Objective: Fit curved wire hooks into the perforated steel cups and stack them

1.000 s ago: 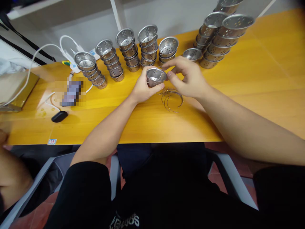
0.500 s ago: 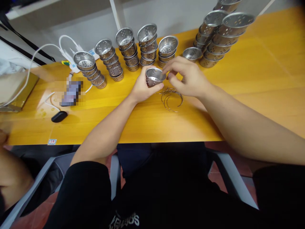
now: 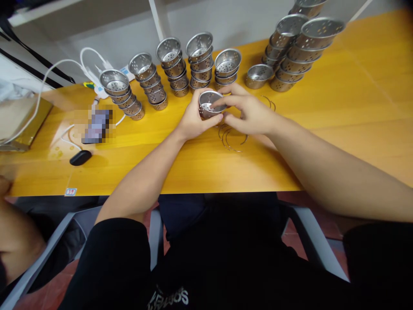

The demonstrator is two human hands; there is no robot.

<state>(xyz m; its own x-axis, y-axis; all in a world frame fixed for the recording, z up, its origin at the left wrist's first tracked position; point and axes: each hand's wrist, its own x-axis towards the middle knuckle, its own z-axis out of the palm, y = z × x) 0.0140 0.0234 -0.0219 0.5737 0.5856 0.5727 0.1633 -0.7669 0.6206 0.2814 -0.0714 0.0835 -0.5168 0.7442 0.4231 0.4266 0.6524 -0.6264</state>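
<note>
Yellow wood-grained surface [image 3: 193, 172] bears stacks of perforated steel cups [image 3: 201, 64]. Over it, the left hand [image 3: 193, 118] clasps one round perforated silver cup [image 3: 206, 113]; the right hand [image 3: 243, 111] reaches inside, its grip unclear. Sideways pushing might tip it onto thin curved metal wires [image 3: 231, 150].

The cup [image 3: 206, 113] sat in the left hand [image 3: 192, 118], with the right hand [image 3: 248, 111] at its right, a finger [image 3: 222, 101] inside. Wires [image 3: 229, 149] lay on the table [image 3: 183, 168] before the cup, to its right; more wires [image 3: 274, 104] lay behind the right wrist. Behind, left to right, stood five stacks [image 3: 173, 71], a lone cup [image 3: 258, 79] and further stacks [image 3: 298, 58].
</note>
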